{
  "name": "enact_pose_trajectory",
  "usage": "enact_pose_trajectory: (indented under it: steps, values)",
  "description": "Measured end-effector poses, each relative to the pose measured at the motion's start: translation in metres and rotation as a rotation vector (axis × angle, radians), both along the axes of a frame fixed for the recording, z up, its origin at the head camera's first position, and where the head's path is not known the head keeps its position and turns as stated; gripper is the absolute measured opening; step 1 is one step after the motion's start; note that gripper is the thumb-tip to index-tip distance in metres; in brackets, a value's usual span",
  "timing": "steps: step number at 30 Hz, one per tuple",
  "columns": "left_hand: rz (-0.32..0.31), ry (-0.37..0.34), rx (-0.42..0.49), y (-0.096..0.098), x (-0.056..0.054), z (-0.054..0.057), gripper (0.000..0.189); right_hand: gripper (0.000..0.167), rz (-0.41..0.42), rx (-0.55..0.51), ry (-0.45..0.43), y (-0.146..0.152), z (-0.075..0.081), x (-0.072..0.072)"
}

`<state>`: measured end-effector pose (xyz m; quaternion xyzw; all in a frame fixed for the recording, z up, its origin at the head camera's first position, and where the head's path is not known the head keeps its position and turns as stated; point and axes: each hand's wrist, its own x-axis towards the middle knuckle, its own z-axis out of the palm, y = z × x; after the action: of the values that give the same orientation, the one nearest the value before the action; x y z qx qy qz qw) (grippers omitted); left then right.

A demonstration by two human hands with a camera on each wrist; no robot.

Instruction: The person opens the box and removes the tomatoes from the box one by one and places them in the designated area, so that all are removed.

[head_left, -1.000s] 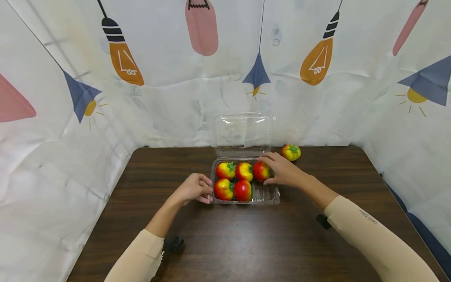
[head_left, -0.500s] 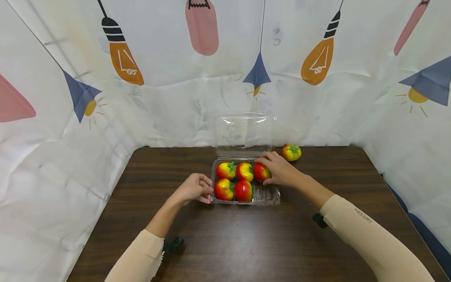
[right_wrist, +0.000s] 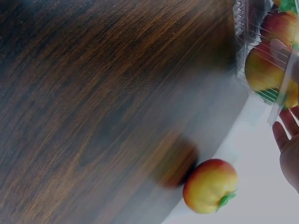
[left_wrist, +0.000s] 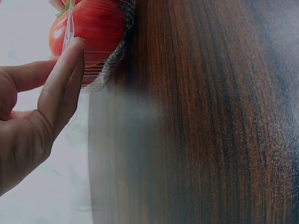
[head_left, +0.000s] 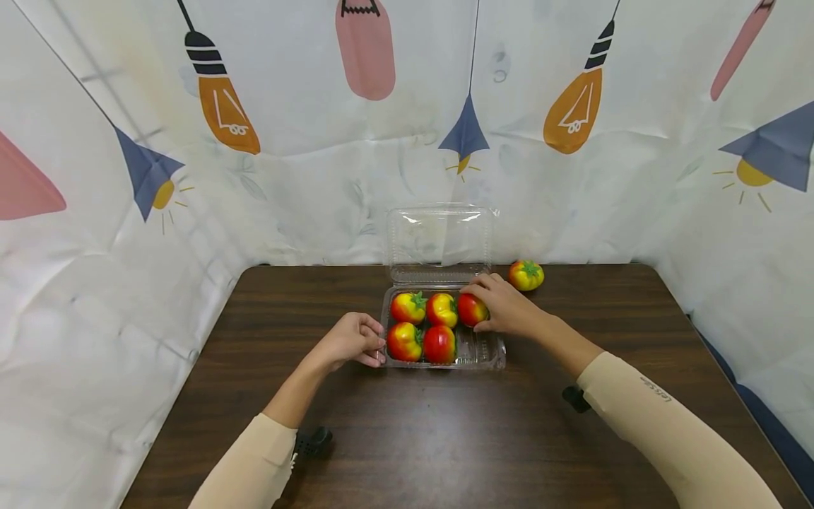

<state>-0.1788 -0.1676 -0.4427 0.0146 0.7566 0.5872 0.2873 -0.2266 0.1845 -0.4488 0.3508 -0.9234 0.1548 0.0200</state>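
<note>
A clear plastic clamshell box (head_left: 480,362) sits at the table's back with its lid (head_left: 439,233) raised. Several shiny red-and-yellow fruits with green leaf caps, like tomatoes, lie in it in two rows. My left hand (head_left: 352,341) pinches the box's left rim; in the left wrist view its thumb and fingers (left_wrist: 63,77) meet at the clear edge. At the back right of the box, my right hand (head_left: 506,306) reaches over the rim and holds a red fruit (head_left: 472,309) between fingers and thumb. The front right spot in the box shows bare plastic.
Another red-and-yellow fruit (head_left: 526,276) rests on the table near the back edge, just beyond my right hand. Behind the dark wooden table (head_left: 439,438) hangs a white cloth (head_left: 305,191) printed with lamps and bulbs; it also covers both sides.
Over the last second my right hand and forearm have shifted very slightly left, still at the same fruit. The left hand, the box and the other fruits have stayed put.
</note>
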Motion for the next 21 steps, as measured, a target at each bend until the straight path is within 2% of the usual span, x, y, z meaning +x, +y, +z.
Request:
enact_pose_trajectory:
  steps: [13, 21]
  values:
    - [0.004, 0.007, -0.001, 0.0, 0.0, -0.002, 0.027, 0.075, -0.038, -0.083, -0.076, 0.001, 0.012, 0.008]
    - [0.006, 0.009, -0.003, 0.001, 0.0, -0.001, 0.026, 0.077, -0.071, -0.169, -0.081, 0.008, 0.015, 0.014]
